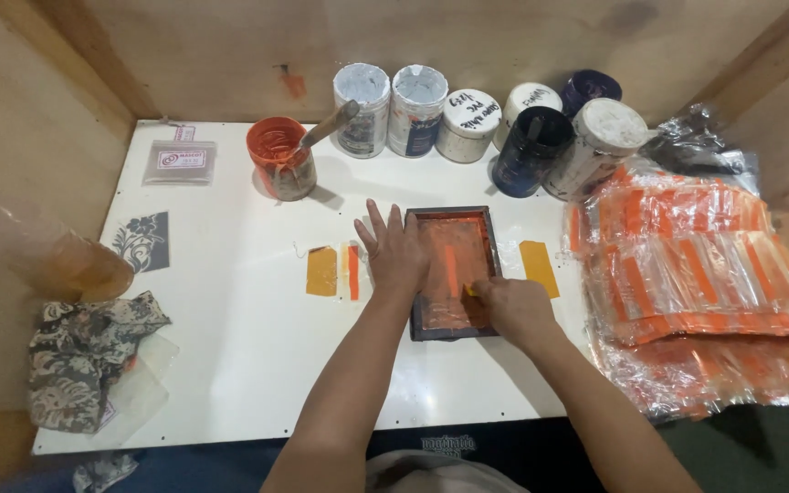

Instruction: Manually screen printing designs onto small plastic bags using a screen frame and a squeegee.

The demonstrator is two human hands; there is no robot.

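1. One white desk (257,365) carries everything, and its bare middle is kept for the printing work, with supplies pushed to the edges.
2. Stacked at the right edge is a pile of clear bags (696,274) with orange stripes, lying within easy reach of the right hand, likely so that pieces can go to or from it quickly.
3. Along the back stands a row of paint jars (468,123), some lidded, out of the way of the arms; the open jar of orange ink (278,157) stands apart on the left with a stirring tool leaning in it.
4. At the left edge lie a patterned rag (79,351) and a small floral stencil card (142,241).
5. Just right of the desk's middle lies the screen frame (454,274), a small dark rectangle flat on the surface, its mesh smeared orange with a brighter orange bar down its centre.
6. Spread flat with its fingers open, the left hand (394,251) presses the frame's left rim and grips nothing, seemingly to stop it sliding.
7. Curled closed over the mesh near the frame's lower right, the right hand (513,306) holds a small yellowish squeegee (469,290), only its tip showing.
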